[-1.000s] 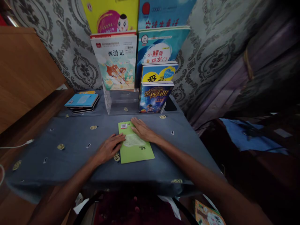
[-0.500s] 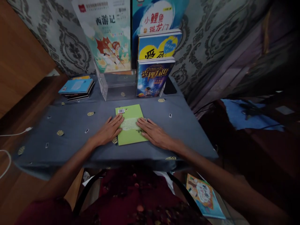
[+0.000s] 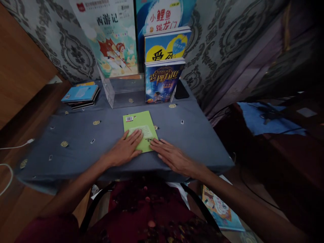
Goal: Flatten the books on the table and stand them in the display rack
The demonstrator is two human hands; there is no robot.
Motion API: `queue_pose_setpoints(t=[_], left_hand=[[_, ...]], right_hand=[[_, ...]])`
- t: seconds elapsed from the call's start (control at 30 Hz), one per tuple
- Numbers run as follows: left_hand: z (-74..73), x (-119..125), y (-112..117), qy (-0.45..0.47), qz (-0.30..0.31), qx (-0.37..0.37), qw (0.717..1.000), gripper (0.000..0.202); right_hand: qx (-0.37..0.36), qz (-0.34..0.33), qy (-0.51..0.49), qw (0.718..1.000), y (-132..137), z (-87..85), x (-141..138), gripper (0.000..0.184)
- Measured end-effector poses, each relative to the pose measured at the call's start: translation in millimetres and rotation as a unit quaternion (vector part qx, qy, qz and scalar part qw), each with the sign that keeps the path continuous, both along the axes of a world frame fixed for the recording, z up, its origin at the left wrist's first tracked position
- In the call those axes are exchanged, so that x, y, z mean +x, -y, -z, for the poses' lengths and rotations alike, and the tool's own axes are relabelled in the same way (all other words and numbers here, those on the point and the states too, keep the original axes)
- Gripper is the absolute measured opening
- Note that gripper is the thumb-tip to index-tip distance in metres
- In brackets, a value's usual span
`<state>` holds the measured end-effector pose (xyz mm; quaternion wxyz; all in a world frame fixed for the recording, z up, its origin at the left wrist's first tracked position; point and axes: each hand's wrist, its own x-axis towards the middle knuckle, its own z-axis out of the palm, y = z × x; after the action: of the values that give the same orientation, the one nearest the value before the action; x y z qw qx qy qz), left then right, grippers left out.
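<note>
A thin green book (image 3: 138, 119) lies flat on the grey-blue tablecloth, its barcode side up. My left hand (image 3: 126, 146) rests across the book's lower left part, fingers stretched out and lying flat on the cover. At the lower right edge, my right hand (image 3: 172, 155) touches the book with its fingertips, fingers extended and the palm over the cloth. Neither hand is wrapped round anything. Part of the printed text on the cover is hidden under my left fingers.
Behind the book, a clear acrylic stand (image 3: 126, 98) holds several upright books, a dark blue one (image 3: 162, 81) in front. A small stack of books (image 3: 81, 94) lies at the back left, a black phone (image 3: 181, 90) at the back right. A white cable (image 3: 17, 145) is on the left.
My left hand has slid right and down onto the book's lower part. My right hand has moved down toward the lower right corner. The view has shifted slightly.
</note>
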<state>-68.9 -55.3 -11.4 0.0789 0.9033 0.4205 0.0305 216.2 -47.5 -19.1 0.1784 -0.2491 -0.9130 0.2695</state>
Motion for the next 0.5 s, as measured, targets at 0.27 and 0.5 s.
queue_pose_setpoints(t=[0.27, 0.5], left_hand=[[-7.0, 46.2, 16.6, 0.009, 0.063, -0.020, 0.998, 0.078], [-7.3, -0.2, 0.9, 0.024, 0.008, -0.004, 1.000, 0.085]], right_hand=[[-0.067, 0.059, -0.031, 0.995, -0.5, 1.9, 6.6, 0.056], [0.039, 0.043, 0.005, 0.998, -5.7, 10.0, 3.4, 0.062]])
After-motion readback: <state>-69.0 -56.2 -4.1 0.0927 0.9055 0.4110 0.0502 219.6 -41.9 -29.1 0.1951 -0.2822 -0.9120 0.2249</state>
